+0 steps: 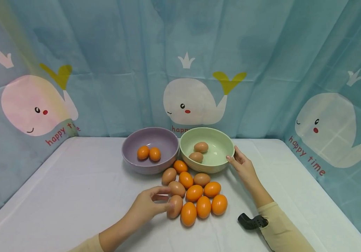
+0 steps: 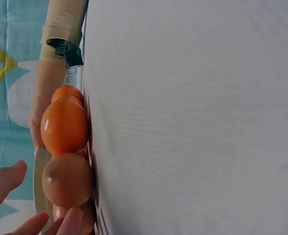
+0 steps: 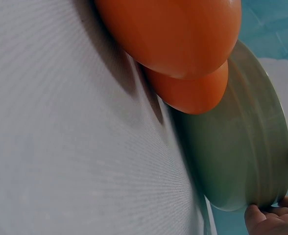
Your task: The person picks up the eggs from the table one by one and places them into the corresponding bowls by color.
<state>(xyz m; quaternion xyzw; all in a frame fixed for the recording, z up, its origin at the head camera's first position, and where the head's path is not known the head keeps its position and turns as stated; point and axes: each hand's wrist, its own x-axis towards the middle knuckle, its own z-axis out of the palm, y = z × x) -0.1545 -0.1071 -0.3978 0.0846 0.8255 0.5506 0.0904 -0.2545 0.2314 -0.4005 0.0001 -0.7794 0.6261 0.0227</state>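
Observation:
My left hand (image 1: 147,206) reaches in from the left beside a brown egg (image 1: 175,207) at the near left of a cluster on the table. Its thumb and fingers are spread around the egg (image 2: 68,181), not closed on it; whether they touch cannot be told. With the right hand (image 1: 246,171) I hold the rim of a light green bowl (image 1: 212,169), thumb at the top edge and fingers outside (image 3: 269,220). Two brown eggs (image 1: 201,147) lie in that bowl. Two orange eggs (image 1: 143,152) lie in the purple bowl (image 1: 149,170), which stands against the green one on its left.
Several orange eggs (image 1: 188,214) and a few more brown eggs (image 1: 202,179) sit close together in front of the bowls on the white tablecloth (image 1: 57,196). A black device (image 1: 252,222) is attached at the right sleeve. A blue whale-print curtain (image 1: 120,70) hangs behind.

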